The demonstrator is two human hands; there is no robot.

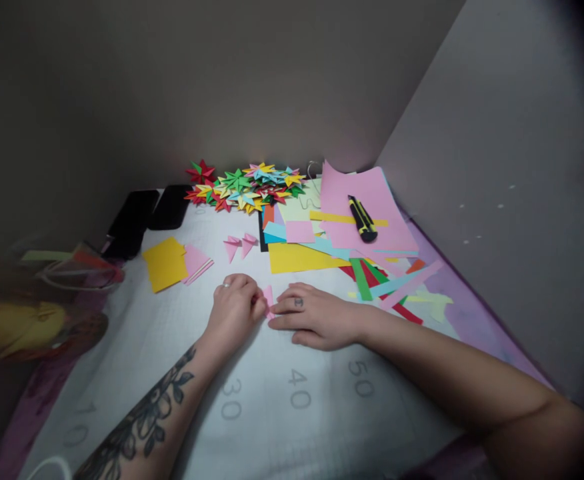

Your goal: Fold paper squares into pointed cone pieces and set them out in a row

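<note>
A small folded piece of pink paper lies on the white mat between my hands. My left hand is closed, with its thumb and finger on the paper's left edge. From the right, my right hand reaches over with its fingers stretched out, the tips touching the paper. Just beyond are two small pink folded pieces. To their left, yellow square sheets overlap pink ones. The fingertips partly cover the piece being folded.
Colourful folded paper stars are heaped at the back wall, right of two dark phones. A yellow-black utility knife rests on large pink sheets. Paper strips lie right. A blurred yellow object stands at far left.
</note>
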